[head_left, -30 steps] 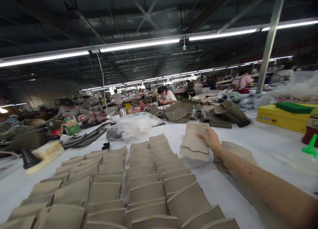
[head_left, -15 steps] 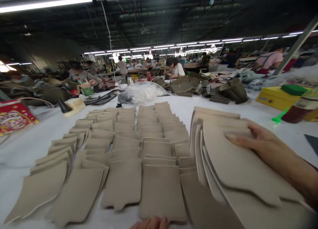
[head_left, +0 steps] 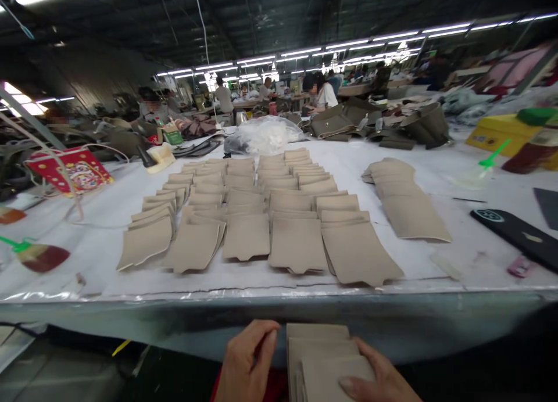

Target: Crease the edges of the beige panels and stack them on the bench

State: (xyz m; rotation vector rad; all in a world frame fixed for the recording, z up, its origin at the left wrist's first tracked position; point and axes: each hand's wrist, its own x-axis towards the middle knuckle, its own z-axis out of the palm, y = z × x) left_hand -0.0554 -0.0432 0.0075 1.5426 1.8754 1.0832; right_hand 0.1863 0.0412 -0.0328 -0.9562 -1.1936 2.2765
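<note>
My right hand (head_left: 378, 374) grips a stack of taupe leather-like pieces (head_left: 326, 361) low in front of the table edge, thumb on top and fingers along its right side. Just left of that stack is my left hand (head_left: 249, 358), its fingers curled and its thumb against the index finger. A small gap parts it from the stack, and whatever it may hold is hidden. On the table beyond lie several overlapping rows of similar flat pieces (head_left: 297, 242), some with a small tab at the near end. Apart from them, to the right, is a short fanned row (head_left: 412, 213).
Right on the white tabletop (head_left: 279, 283) lie a black phone (head_left: 518, 236) and a green-nozzled bottle (head_left: 488, 164), near a yellow box (head_left: 492, 132). At left are a red bag (head_left: 72, 169) and another green-nozzled bottle (head_left: 41, 257). Clear plastic (head_left: 265, 135) sits behind the rows; people work beyond.
My right hand has brought the stack from above the table's right side down to its front edge. My left hand has left the near end of the rows. The view takes in more of the near side.
</note>
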